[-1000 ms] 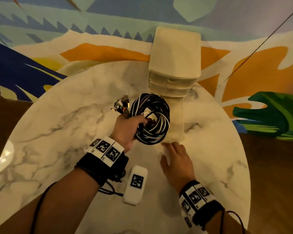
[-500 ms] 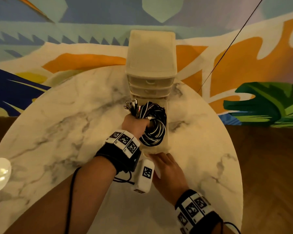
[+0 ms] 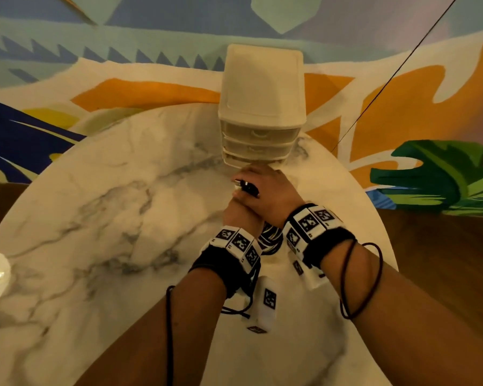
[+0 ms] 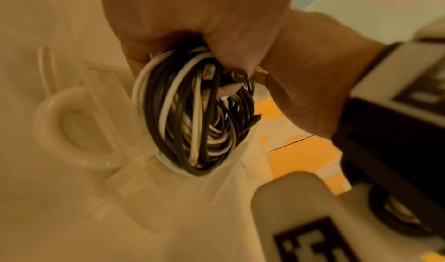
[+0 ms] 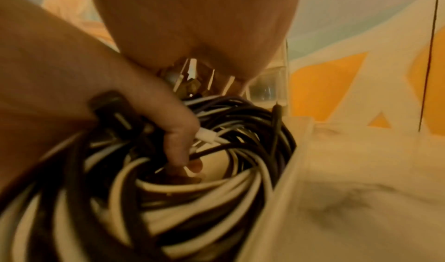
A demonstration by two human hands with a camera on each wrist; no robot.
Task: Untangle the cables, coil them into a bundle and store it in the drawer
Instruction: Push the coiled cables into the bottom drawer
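Now both hands work at the tabletop's far edge, the left hand (image 3: 239, 215) gripping the cable bundle (image 4: 195, 117) inside the open drawer (image 5: 284, 180), the right hand (image 3: 265, 190) curled over its plugs.

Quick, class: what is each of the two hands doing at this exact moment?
Left hand: fingers curled round the cable bundle, holding it.
Right hand: on top of the bundle's plugs; grip cannot be told.
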